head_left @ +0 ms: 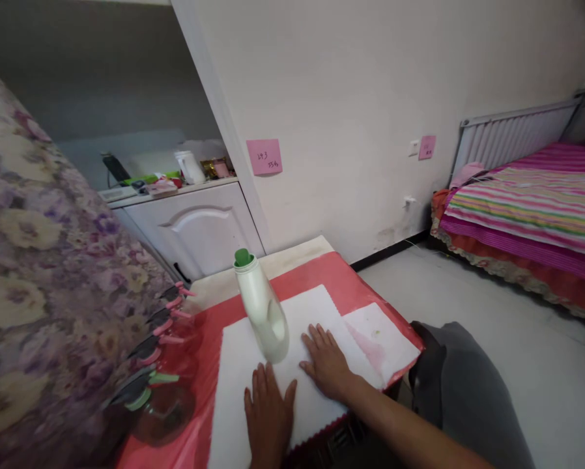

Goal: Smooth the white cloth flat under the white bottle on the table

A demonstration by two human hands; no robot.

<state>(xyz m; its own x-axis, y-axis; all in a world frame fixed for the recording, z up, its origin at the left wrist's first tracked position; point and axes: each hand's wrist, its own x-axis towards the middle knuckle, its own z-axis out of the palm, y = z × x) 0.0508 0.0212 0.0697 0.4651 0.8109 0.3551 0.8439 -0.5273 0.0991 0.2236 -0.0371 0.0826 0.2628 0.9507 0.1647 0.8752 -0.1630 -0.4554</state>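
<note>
Both palms lie flat on a white sheet with a scalloped edge (234,384), spread over a red-covered table. My left hand (270,413) rests with fingers stretched forward, just in front of a pale green-white jug-like bottle (260,306) with a handle and a green cap. My right hand (326,361) lies to the right of that bottle, fingers pointing up the sheet. Neither hand holds anything. The bottle stands upright on the sheet, close to my left fingertips.
Several spray bottles with pink or green collars (163,404) line the table's left side, beside a flowered curtain (38,293). A stained white cloth (385,339) lies at the right edge. A dark grey seat (473,391) stands to the right, and a striped bed (546,202) lies beyond.
</note>
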